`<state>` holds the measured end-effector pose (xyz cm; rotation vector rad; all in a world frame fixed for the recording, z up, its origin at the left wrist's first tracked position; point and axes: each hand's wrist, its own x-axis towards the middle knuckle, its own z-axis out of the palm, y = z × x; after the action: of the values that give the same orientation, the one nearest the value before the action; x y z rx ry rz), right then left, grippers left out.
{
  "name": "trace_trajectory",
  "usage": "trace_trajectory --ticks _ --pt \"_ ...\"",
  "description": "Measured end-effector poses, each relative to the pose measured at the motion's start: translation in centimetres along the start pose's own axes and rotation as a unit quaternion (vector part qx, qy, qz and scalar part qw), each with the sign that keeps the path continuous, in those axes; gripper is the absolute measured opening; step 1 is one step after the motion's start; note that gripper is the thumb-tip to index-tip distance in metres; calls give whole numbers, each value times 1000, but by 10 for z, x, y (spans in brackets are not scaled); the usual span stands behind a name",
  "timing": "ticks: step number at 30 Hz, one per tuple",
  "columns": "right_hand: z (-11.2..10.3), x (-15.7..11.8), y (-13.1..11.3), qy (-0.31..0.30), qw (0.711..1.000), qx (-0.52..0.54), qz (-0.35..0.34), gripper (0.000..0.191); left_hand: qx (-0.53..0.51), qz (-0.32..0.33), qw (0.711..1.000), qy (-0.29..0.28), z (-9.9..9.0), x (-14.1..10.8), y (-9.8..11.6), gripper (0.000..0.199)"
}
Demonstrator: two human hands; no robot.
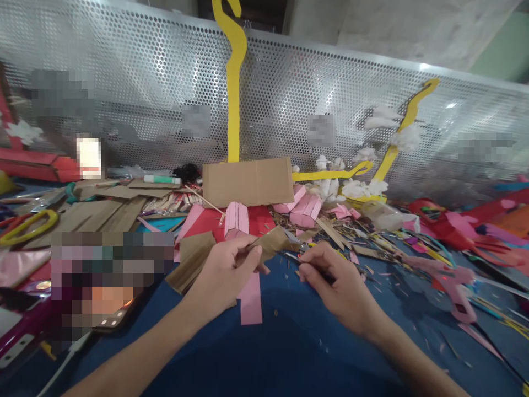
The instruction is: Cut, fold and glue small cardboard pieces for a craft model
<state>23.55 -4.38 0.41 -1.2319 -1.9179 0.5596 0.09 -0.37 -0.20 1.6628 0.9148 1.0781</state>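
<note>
My left hand (229, 270) pinches a small brown cardboard piece (273, 241) between thumb and fingers. In my right hand (336, 278) is a pair of scissors (294, 238), its blades parted and pointing left at the cardboard's right end. The fingers cover most of the scissors' handles. Under my left hand a pink paper strip (251, 306) lies on the blue table (297, 353). Another cardboard piece (190, 256) rests beside my left wrist. Just beyond the hands stands a folded pink paper shape (237, 218), on or in front of red paper (264, 220).
A brown cardboard panel (248, 182) stands at the back with a tall yellow hook shape (233, 110) rising behind it. A pink glue gun (454, 284) lies at right among scraps. Yellow-handled scissors (31, 229) are at left. A perforated metal screen (281, 88) closes the back.
</note>
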Motion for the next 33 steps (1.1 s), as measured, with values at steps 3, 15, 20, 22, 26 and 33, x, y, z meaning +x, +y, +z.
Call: trace_trajectory --ticks 3,15,20,22,26,33 --pt "0 2 2 29 999 6 12 12 19 -3 999 -36 4 -4 2 25" --pt "0 3 5 34 998 -25 35 19 36 3 998 -48 5 -8 15 26" --pt "0 2 7 28 999 -21 31 23 60 11 996 -72 2 -10 17 27" --pt "0 3 6 22 999 -17 31 23 63 14 995 -80 1 -10 17 27" --pt "-2 4 4 10 999 -17 29 23 78 21 993 -91 0 -10 16 28" --pt "-3 1 5 -6 999 -26 46 24 96 20 990 -96 -1 -10 17 30"
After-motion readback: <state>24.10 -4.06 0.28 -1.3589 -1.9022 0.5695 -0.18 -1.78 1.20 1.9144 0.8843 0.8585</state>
